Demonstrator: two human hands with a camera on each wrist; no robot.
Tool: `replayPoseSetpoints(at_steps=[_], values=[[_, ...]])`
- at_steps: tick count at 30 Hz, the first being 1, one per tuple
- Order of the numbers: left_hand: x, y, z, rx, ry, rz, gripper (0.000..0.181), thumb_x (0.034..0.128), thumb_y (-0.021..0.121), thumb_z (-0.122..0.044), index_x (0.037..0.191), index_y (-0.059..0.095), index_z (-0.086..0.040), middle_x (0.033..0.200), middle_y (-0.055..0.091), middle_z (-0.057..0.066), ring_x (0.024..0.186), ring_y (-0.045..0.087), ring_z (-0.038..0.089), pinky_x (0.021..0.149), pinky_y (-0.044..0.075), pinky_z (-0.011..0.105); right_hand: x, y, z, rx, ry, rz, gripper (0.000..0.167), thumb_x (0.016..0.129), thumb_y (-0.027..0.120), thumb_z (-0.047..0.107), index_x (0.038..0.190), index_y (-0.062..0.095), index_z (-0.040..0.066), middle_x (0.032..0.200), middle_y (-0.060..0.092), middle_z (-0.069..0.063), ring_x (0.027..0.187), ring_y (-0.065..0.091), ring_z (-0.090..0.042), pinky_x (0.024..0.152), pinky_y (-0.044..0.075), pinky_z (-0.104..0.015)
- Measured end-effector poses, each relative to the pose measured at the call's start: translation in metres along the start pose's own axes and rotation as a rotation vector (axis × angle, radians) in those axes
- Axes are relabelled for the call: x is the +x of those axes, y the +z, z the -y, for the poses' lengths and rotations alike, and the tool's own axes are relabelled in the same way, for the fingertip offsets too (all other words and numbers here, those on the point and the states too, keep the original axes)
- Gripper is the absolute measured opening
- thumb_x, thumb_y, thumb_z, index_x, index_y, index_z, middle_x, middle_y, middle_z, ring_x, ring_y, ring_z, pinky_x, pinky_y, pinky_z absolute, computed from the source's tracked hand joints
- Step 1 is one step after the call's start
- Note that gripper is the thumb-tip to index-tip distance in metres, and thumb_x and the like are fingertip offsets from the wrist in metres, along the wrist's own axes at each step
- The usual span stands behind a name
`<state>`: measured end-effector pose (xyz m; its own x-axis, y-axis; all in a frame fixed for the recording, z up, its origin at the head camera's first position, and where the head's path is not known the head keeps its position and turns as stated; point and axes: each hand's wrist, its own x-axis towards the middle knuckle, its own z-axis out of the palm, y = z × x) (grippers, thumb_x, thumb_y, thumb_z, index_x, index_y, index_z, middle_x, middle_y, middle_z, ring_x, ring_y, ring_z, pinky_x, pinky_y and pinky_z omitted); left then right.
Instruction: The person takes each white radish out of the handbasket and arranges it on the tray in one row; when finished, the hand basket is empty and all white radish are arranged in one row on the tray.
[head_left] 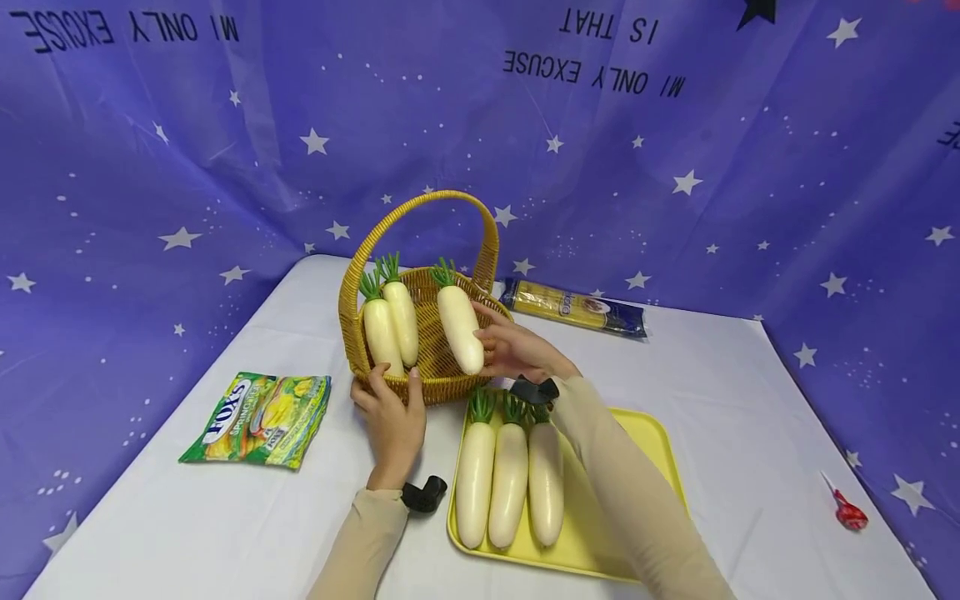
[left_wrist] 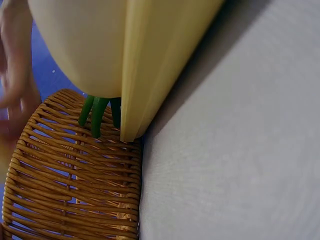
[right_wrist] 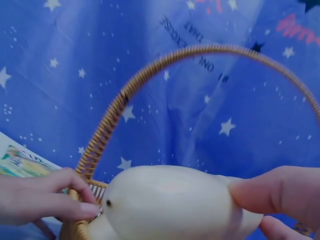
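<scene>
A brown wicker basket (head_left: pixel 450 387) with a tall arched handle stands on the table, two white radishes (head_left: pixel 384 333) leaning inside its left part. My left hand (head_left: pixel 393 421) grips the basket's front-left rim, its fingers curled over the edge in the right wrist view. Over the basket's right part, my right hand (head_left: pixel 521 350) holds another white radish (head_left: pixel 459 325), green stalks pointing away. The right wrist view shows thumb and fingers on the side of this radish (right_wrist: pixel 172 202). Three more white radishes (head_left: pixel 510 483) lie side by side on a yellow tray (head_left: pixel 600 550).
A green Fox's candy bag (head_left: pixel 262 419) lies left of the basket. Behind the tray is a pack of spaghetti (head_left: pixel 573 308). A red-wrapped lollipop (head_left: pixel 850 510) sits near the table's right edge. A purple star-patterned cloth (head_left: pixel 600 167) hangs behind the table.
</scene>
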<state>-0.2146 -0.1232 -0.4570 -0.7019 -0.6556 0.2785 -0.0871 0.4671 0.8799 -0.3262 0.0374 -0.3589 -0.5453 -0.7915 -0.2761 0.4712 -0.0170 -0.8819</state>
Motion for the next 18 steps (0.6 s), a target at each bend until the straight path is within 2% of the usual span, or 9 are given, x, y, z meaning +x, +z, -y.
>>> replayPoseSetpoints(at_steps=[3,8,12,18], values=[[0.0,0.001,0.0,-0.007,0.008,-0.004,0.05,0.0887,0.048,-0.046,0.123,0.035,-0.012,0.137,0.012,0.031,0.122,0.023,0.046,0.092,0.03,0.054,-0.028,-0.007,-0.003,0.036,-0.027,0.023,0.058,0.097,0.031,0.009,0.143,0.011,0.038,0.124,0.038,-0.01,0.098,0.054,-0.02,0.081,0.046,-0.038],[0.001,0.0,0.0,-0.017,0.006,0.0,0.05,0.0888,0.048,-0.046,0.123,0.034,-0.012,0.137,0.011,0.031,0.124,0.02,0.045,0.094,0.029,0.054,-0.076,-0.021,-0.016,0.019,-0.057,0.006,0.061,0.096,0.033,0.007,0.144,0.009,0.035,0.116,0.047,-0.005,0.094,0.057,-0.016,0.08,0.047,-0.035],[0.001,0.0,0.001,-0.015,0.003,0.008,0.05,0.0887,0.048,-0.046,0.123,0.034,-0.012,0.137,0.011,0.031,0.124,0.02,0.046,0.095,0.028,0.053,-0.112,-0.034,-0.034,-0.014,-0.073,-0.065,0.061,0.096,0.034,0.005,0.144,0.008,0.033,0.111,0.053,-0.003,0.091,0.06,-0.015,0.079,0.048,-0.035],[-0.001,0.0,0.002,-0.027,-0.001,0.01,0.05,0.0883,0.049,-0.046,0.123,0.035,-0.012,0.136,0.011,0.032,0.124,0.021,0.047,0.095,0.027,0.054,-0.153,-0.052,-0.066,-0.057,-0.091,-0.2,0.065,0.096,0.039,0.008,0.145,0.003,0.03,0.116,0.051,-0.004,0.097,0.061,-0.017,0.082,0.048,-0.036]])
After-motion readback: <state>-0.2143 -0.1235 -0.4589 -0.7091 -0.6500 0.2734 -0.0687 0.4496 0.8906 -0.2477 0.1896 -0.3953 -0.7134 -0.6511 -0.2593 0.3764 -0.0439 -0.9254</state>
